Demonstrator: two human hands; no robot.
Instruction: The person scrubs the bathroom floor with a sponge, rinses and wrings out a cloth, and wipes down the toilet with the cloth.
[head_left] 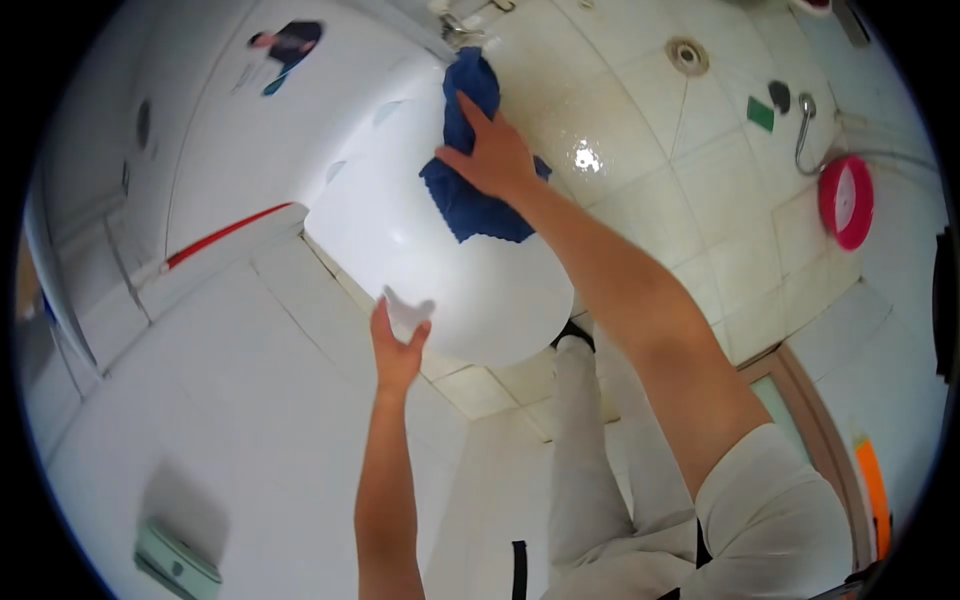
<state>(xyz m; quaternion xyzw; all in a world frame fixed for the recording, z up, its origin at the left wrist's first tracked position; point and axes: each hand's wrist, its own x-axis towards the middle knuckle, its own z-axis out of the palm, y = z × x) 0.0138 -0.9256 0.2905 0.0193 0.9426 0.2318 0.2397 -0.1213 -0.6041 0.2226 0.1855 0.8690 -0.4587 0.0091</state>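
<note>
A dark blue cloth [482, 213] lies bunched across the white toilet lid [480, 300], which is down. My right hand [495, 155] is on top of the cloth, gripping it with the index finger stretched along it and the thumb out to the side. Part of the cloth hangs past the lid's right edge. Over the lid's lower left side, my left hand [398, 348] holds nothing, its thumb and fingers apart. A shadow of it falls on the lid; whether it touches the surface I cannot tell.
A round floor drain [687, 56] is set in the wet tiles. A pink basin [846, 203] stands at the right near a hose. A green paper holder [178, 560] is on the left wall. A red-edged strip [225, 238] lies along the wall beside the toilet.
</note>
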